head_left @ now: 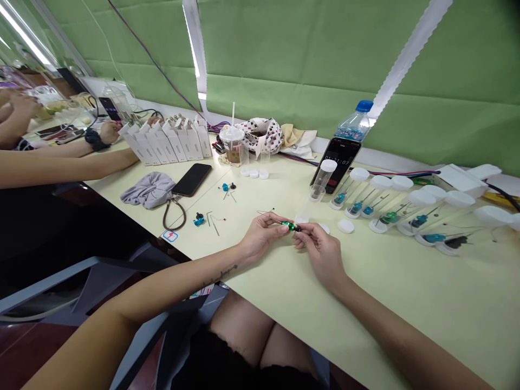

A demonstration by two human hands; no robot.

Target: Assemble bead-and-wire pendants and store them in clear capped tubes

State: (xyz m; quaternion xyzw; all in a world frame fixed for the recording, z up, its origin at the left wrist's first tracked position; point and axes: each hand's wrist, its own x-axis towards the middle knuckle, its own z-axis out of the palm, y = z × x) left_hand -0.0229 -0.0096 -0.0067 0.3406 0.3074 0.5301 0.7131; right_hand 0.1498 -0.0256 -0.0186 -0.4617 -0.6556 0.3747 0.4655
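My left hand (264,238) pinches a small shiny green part with a black end (289,225) between thumb and fingers. From the same fingers, thin metal rods stick out to the left. My right hand (323,250) has its fingertips closed at the part's black end; the exact contact is partly hidden. White caps lie just behind the hands, among them a round cap (345,226) to the right. Left of my hands, a small blue part (199,219) rests beside bent hex keys (213,222). Farther back lies another blue part (225,187) with a black piece.
Capped clear tubes (390,203) holding coloured parts stand in a row at right. A phone with a timer (336,162) leans on a water bottle (354,122). Another phone (192,180), a grey cloth (148,189), white boxes (179,142) and a co-worker's arm (60,168) are at left.
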